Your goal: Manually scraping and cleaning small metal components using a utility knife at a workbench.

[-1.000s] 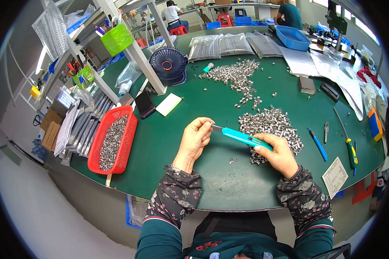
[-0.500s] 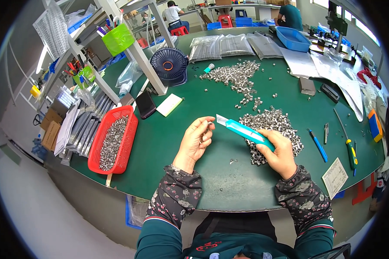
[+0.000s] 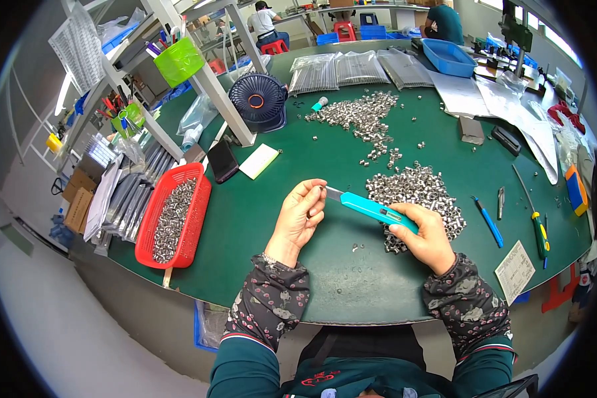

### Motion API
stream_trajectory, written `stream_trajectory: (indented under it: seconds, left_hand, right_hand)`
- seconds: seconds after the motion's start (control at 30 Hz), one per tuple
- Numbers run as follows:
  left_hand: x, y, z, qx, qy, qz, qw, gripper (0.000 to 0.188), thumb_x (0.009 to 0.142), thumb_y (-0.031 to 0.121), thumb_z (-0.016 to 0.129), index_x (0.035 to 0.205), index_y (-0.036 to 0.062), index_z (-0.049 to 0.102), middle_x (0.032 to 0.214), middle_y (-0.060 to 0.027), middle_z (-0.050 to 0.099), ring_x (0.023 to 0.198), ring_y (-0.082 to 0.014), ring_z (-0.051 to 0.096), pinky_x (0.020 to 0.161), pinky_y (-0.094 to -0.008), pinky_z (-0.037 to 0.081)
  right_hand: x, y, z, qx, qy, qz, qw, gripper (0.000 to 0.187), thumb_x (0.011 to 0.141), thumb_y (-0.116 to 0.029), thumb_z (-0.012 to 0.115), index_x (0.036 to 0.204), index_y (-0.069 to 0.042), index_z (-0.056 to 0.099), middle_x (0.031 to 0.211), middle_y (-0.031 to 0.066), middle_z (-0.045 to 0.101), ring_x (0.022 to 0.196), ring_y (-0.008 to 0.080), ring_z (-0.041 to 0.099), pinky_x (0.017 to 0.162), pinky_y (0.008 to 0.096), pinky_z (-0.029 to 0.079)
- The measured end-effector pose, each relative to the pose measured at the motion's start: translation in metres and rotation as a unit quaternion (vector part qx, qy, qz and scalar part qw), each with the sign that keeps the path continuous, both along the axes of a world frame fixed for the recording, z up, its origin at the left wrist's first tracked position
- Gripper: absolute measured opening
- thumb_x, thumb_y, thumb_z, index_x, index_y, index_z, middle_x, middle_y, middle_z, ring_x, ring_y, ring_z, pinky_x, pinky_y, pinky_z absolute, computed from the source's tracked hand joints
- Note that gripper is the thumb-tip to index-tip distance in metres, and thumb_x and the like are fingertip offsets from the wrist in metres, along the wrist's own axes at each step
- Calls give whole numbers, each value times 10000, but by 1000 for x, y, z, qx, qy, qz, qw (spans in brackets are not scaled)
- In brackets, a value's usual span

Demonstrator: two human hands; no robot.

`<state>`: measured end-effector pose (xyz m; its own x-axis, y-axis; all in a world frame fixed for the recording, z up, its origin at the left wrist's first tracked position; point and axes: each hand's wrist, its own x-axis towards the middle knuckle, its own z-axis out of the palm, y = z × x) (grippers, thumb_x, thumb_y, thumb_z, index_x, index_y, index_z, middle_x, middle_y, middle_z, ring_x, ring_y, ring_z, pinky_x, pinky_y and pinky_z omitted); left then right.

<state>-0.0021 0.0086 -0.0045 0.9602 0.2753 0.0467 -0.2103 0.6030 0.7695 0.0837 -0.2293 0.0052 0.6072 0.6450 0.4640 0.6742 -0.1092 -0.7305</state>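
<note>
Cutter blade [image 3: 333,194], higher and apart half a second ago, now back at the left fingers [image 3: 310,186].

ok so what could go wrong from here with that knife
The blade is out and its tip sits right by the fingertips of the left hand, so a slip could nick them. The right hand, gripping the knife, appears close to the pile of small metal pieces, so a bump might scatter some.
</note>
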Motion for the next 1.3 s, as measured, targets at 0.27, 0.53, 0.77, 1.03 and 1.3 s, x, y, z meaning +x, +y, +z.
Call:
stream_trajectory:
  seconds: [0.27,0.53,0.77,1.03,1.3]
  left_hand:
    - [-1,-2,1,30,14,-1,999,177,893,147,524,993,9,571,756,-3,500,509,-27,358,369,-138,248]
    - [-1,-1,0,72,24,1,997,178,904,167,508,951,9,575,700,4,478,495,-28,349,369,-140,243]
    - [-1,1,1,-9,22,-9,1000,199,914,184,487,958,6,566,779,-27,504,508,-36,351,367,-140,251]
    - [-1,0,3,-24,21,-5,999,174,910,150,485,976,8,561,785,-28,510,517,-36,356,367,-139,254]
    - [1,3,-4,-25,-13,-12,1000,113,876,143,550,931,46,559,779,-19,530,507,-36,355,357,-142,246]
  right_hand:
    - [-1,-1,3,-18,61,23,998,338,732,-180,654,1025,-22,599,905,143,629,774,256,619,686,330,479]
    - [-9,-2,8,-23,-124,-50,991,318,722,-170,659,1009,-52,592,729,119,555,650,289,569,571,346,451]
    - [-3,0,5,54,-74,-52,994,274,731,-123,643,989,-40,600,791,122,591,689,268,587,609,330,459]
    - [-3,0,3,28,-74,-34,996,307,719,-142,653,1004,-39,603,826,132,606,724,279,598,640,337,468]
    - [-1,0,4,12,-32,-2,999,316,723,-151,656,1012,-36,603,873,131,620,758,269,611,682,325,477]
